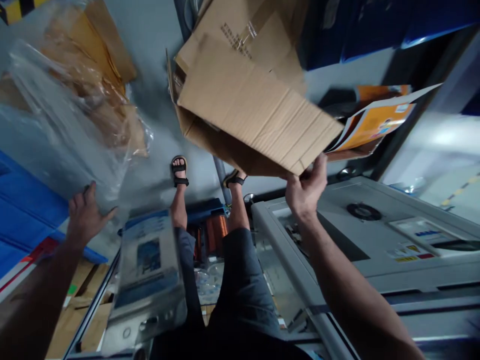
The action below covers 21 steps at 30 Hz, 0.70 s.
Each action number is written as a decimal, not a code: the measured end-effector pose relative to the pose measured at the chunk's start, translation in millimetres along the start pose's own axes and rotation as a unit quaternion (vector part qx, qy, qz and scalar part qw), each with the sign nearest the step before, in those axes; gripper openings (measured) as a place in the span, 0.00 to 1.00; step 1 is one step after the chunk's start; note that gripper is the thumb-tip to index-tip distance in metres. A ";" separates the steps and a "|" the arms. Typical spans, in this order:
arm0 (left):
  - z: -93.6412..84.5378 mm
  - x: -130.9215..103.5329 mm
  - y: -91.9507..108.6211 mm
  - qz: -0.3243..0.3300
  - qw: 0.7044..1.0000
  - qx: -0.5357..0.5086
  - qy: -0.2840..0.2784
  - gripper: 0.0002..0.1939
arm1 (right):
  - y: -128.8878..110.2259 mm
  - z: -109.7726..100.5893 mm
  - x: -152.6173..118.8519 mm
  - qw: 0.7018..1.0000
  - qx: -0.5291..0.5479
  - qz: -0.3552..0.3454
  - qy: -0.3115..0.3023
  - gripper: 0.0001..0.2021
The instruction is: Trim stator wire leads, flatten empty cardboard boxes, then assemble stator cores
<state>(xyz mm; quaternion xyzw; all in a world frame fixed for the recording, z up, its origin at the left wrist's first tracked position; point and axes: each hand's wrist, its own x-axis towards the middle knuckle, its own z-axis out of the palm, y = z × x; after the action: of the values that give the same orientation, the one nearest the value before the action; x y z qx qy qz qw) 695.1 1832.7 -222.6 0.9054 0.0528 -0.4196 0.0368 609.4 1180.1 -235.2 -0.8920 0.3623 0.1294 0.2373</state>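
One pale grey and blue rectangular unit with rounded edges (146, 280) stands nearest, low at the left; it is smeared by motion, so it may be a device or a printed package. Beside it are two legs in dark grey cropped trousers (240, 270), ending in two black strap sandals (181, 182).

One brown corrugated cardboard box (258, 115) slants in front of the feet, its near lower corner clamped between the thumb and fingers of the right hand (309, 190). The left hand (86, 215) has its fingers spread apart, near one clear plastic bag with brown paper inside (48, 110).

Behind the box lies more brown cardboard with dark printing (277, 45); to its right are at least two orange printed packets (390, 120).

The floor (157, 165) is smooth and grey. On the right stands one grey metal machine cabinet (360, 192) with one round black fan grille (363, 211). Dark blue containers (326, 35) line the upper right; copper-coloured coils (216, 234) sit between the legs.
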 end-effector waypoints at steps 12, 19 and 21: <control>97.9 3.2 60.3 0.095 0.972 -0.016 -0.213 0.36 | 87.2 77.2 -108.8 0.969 -0.129 0.120 -0.176 0.21; 80.8 85.8 154.1 0.193 0.957 0.037 -0.211 0.30 | 84.1 102.9 -145.6 0.976 -0.094 0.141 -0.138 0.22; 74.2 117.0 197.0 0.221 0.957 0.038 -0.183 0.28 | 78.6 111.4 -130.8 0.981 -0.072 0.107 -0.143 0.25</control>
<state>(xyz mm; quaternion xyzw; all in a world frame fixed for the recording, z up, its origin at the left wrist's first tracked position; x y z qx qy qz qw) 739.0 1636.6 -355.4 0.8031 -0.1716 -0.5611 0.1034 455.1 1265.1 -303.5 -0.8352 0.4073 0.3064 0.2065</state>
